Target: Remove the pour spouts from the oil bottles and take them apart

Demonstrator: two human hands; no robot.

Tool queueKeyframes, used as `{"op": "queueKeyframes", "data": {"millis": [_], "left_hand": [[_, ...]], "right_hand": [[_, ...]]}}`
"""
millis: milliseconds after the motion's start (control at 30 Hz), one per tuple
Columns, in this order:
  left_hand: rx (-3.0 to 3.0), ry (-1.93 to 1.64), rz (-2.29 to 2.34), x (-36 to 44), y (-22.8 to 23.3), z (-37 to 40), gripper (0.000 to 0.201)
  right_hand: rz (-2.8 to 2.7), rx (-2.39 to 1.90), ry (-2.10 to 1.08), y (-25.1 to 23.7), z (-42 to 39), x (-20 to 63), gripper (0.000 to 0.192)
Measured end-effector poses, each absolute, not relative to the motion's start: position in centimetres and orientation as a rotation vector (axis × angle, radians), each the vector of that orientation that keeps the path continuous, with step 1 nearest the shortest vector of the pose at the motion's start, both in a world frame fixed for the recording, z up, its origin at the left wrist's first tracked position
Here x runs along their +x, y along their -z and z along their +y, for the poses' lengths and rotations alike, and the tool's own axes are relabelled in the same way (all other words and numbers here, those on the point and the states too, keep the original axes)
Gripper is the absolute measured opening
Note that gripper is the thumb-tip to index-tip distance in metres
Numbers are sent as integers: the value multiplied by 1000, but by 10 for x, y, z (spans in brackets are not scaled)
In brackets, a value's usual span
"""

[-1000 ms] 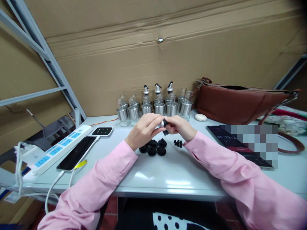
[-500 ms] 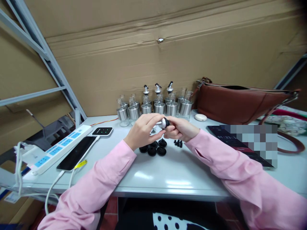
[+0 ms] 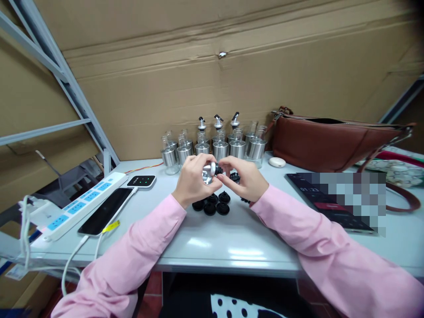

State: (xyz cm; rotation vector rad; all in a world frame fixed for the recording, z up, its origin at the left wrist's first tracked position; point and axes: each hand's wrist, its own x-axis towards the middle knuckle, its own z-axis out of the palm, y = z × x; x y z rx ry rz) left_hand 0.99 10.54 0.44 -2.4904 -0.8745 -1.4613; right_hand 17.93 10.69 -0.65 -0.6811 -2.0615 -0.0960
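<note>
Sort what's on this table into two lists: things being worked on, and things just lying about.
In work: metal pourer spout held by left hand and right hand; black rubber stoppers; glass bottles.

Lying about: brown bag; phone; power strip; tablet.

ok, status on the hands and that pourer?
Left hand grips the metal pourer. Right hand pinches its black end. Black stoppers on the table below; nothing in the way.

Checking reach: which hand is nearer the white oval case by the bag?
Right. The right hand lies just front-left of the oval case; the left hand is farther left.
</note>
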Motion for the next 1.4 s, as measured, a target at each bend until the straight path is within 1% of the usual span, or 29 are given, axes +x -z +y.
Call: {"op": "queueKeyframes", "data": {"millis": [433,667,900,1200,1400], "left_hand": [[-2502,1390,-856,11,-2,108,23],[-2525,1327,-765,12,-2,109,22],[-2706,1325,-751,8,-6,108,20],[-3009,1464,-793,4,-13,109,21],[-3022,1429,-759,2,-13,111,20]], "right_hand": [[-2059,-670,119,6,106,178,13],[-2049,-730,108,7,107,177,18],[-2038,-725,177,7,107,176,17],[-2022,-634,306,7,105,173,14],[-2008,-610,366,6,106,173,15]]}}
